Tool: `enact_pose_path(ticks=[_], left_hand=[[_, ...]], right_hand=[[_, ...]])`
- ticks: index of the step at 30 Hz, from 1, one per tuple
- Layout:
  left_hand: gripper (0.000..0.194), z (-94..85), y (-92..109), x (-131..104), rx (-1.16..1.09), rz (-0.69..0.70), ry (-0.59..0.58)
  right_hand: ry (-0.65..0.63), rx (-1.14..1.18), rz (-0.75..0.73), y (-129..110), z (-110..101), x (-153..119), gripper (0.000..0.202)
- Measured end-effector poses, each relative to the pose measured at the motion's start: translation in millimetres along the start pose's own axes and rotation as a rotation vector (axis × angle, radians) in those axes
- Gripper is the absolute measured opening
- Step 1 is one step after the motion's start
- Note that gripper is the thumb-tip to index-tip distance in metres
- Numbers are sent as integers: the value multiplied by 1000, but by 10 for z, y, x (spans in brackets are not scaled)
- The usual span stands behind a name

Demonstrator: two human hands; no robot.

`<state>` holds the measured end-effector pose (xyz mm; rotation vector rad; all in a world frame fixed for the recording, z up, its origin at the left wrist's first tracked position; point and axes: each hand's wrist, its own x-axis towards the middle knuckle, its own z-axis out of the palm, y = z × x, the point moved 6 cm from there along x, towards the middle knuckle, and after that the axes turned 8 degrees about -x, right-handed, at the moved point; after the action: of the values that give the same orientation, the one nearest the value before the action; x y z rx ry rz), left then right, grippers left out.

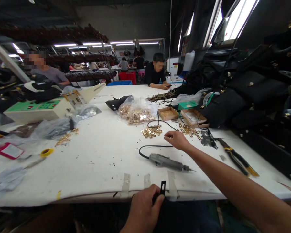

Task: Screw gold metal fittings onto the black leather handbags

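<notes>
At the table's front edge my left hand point(145, 207) is closed, thumb and fingers pinching a flat black strip with a rectangular slot point(163, 187) that sticks up. My right hand point(176, 139) reaches over the table between two heaps of gold metal plates. Its fingers are curled together, and what they hold, if anything, is too small to make out. One heap of gold slotted plates point(151, 131) lies just left of it, the other gold plates point(189, 130) to its right. Below the right hand lies a grey electric screwdriver point(168, 161), its bit pointing right and its black cord looping left.
Long-handled pliers point(237, 157) lie at the right, near black bags point(247, 100). Two small boxes point(168, 114) and plastic bags of gold parts point(138, 111) stand farther back. At left are a green-topped machine point(36, 108) and yellow tape point(47, 152). A co-worker point(155, 72) leans on the far end.
</notes>
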<state>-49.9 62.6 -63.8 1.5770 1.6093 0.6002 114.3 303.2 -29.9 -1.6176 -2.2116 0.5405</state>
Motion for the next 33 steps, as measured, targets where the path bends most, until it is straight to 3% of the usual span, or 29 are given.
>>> enact_pose_path(ticks=[4, 7, 12, 16, 21, 27, 33], left_hand=[[13, -112, -5, 140, 66, 21, 134], [8, -137, -102, 287, 9, -18, 165], [7, -136, -160, 366, -44, -13, 167], [6, -151, -133, 340, -26, -15, 178], [6, -142, -138, 342, -32, -2, 175], [10, -150, -130, 335, -97, 19, 171], [15, -144, -105, 307, -114, 12, 186]], right_hand=[[32, -86, 103, 129, 209, 490, 25], [37, -144, 166, 180, 376, 689, 28], [85, -195, 202, 212, 527, 741, 23], [150, -174, 142, 183, 488, 666, 16], [242, -122, -42, 32, 264, 323, 17], [414, -32, -524, -371, -200, -588, 21], [449, 43, -609, -561, -447, -1159, 17]])
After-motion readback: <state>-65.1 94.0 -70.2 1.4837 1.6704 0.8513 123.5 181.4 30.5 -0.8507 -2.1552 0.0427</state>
